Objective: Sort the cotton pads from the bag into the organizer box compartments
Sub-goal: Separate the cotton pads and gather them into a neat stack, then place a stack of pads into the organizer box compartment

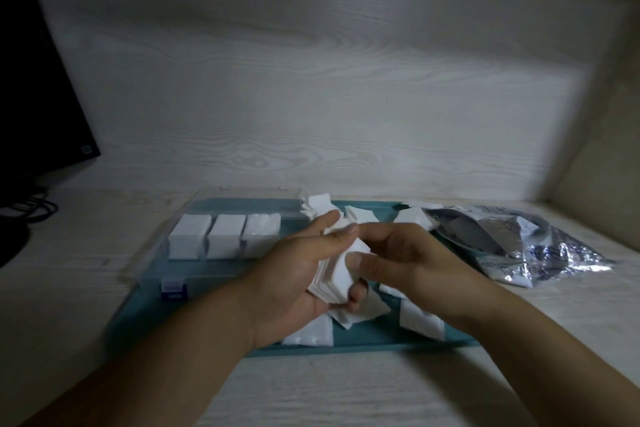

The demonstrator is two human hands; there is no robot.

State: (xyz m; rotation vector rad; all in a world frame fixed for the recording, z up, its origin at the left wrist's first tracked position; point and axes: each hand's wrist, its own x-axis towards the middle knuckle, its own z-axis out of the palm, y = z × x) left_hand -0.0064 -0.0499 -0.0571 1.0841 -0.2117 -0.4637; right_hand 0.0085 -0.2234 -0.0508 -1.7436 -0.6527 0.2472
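pad stack (334, 276), seemingly gripped between both hands

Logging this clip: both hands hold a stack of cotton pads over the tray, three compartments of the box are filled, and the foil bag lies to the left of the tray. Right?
Not quite. The head view shows the foil bag to the right of the tray, not the left. The rest stands: left hand and right hand hold the stack of cotton pads, and three compartments of the box are filled.
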